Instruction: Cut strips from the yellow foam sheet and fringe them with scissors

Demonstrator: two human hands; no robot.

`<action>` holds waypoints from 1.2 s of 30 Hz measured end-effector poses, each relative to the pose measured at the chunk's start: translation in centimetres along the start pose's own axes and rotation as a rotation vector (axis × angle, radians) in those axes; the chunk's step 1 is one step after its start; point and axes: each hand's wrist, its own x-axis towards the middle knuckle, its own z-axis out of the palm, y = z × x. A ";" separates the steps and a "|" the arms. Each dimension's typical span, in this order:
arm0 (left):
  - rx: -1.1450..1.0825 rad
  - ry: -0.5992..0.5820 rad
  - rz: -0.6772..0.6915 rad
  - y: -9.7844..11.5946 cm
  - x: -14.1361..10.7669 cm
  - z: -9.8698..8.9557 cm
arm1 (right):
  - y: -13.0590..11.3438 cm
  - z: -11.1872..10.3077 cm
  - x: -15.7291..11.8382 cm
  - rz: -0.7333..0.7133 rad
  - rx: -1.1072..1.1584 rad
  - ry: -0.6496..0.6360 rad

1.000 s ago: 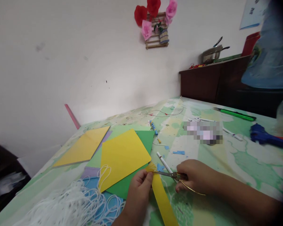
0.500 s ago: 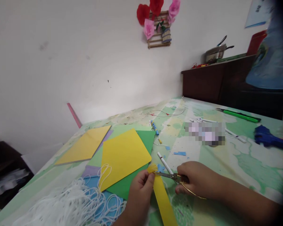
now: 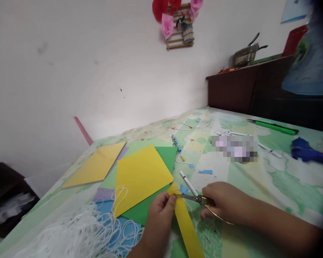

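Note:
My left hand [image 3: 161, 211] pinches a long yellow paper strip [image 3: 187, 227] near its upper end, which looks cut into a fringe. My right hand [image 3: 224, 199] is closed around the handles of the scissors [image 3: 200, 200]. Their blades point left and lie across the strip just beside my left thumb. Behind the scissors rests a white marker pen [image 3: 188, 182]. Close to my left hand lie a yellow sheet [image 3: 142, 179] and a green sheet [image 3: 140, 212] under it.
A tangle of white cord [image 3: 70, 233] covers a blue sheet [image 3: 110, 206] at front left. A yellow pad [image 3: 97, 165] lies at far left. Blue paper scraps [image 3: 205, 172], a green craft knife [image 3: 276, 127] and a blue tool [image 3: 308, 152] are on the right.
The fringed end of the strip looks more folded over and the blades have shifted slightly at it. Both hands keep their grip. The whole view has tilted a little.

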 end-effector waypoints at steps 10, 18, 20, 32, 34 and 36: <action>-0.076 -0.009 -0.045 0.4 -0.4 0.5 | 0.0 -0.1 -0.1 -0.024 -0.002 0.024; -0.105 -0.050 -0.069 0.1 0.0 -0.1 | -0.1 -0.1 -0.1 -0.012 0.008 0.008; -0.104 -0.047 -0.070 0.1 0.0 0.0 | 0.1 -0.1 -0.1 -0.018 0.009 0.008; -0.093 -0.058 -0.074 0.0 -0.1 -0.1 | 0.2 0.0 -0.2 -0.042 0.031 -0.009; -0.090 -0.040 -0.080 0.0 0.0 -0.1 | 0.3 0.0 -0.1 -0.042 0.034 -0.014; -0.100 -0.030 -0.088 0.0 0.0 0.0 | 0.3 0.1 -0.1 -0.046 0.033 -0.012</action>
